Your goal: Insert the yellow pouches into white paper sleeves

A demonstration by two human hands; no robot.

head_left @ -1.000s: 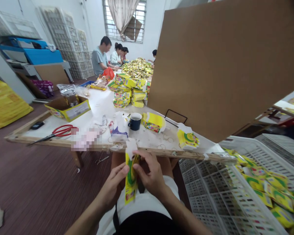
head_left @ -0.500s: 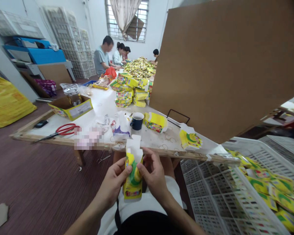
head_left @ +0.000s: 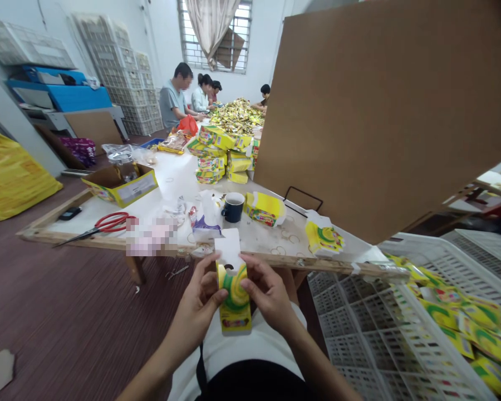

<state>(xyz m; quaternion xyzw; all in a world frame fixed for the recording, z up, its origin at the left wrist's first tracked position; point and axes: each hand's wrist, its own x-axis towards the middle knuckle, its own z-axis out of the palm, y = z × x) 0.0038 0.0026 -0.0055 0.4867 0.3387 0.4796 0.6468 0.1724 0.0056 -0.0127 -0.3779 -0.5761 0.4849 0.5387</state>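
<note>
Between my two hands is a small yellow and green carton point(head_left: 235, 295), held upright above my lap. Its white top flap stands up, and a dark opening shows below the flap. My left hand point(head_left: 204, 287) grips the carton's left side, thumb on the front face. On the right side my right hand point(head_left: 267, 287) holds it the same way, fingers near the upper edge. Beyond the table edge lie another yellow carton point(head_left: 265, 209) on its side and a flattened-looking yellow carton point(head_left: 324, 236). A dark blue mug point(head_left: 234, 209) stands beside the first of these.
Red-handled scissors point(head_left: 111, 223) lie at the table's left edge, near an open yellow box point(head_left: 123, 186). A large cardboard sheet point(head_left: 379, 111) blocks the right side. Below it, a white plastic crate point(head_left: 350, 328) holds several yellow packs. Other people sit around the far pile point(head_left: 237, 116).
The carton has shifted slightly right and turned a little in my hands. Its side flaps, raised before, no longer stand up; the tall back flap still does. My left fingers have moved up the carton.
</note>
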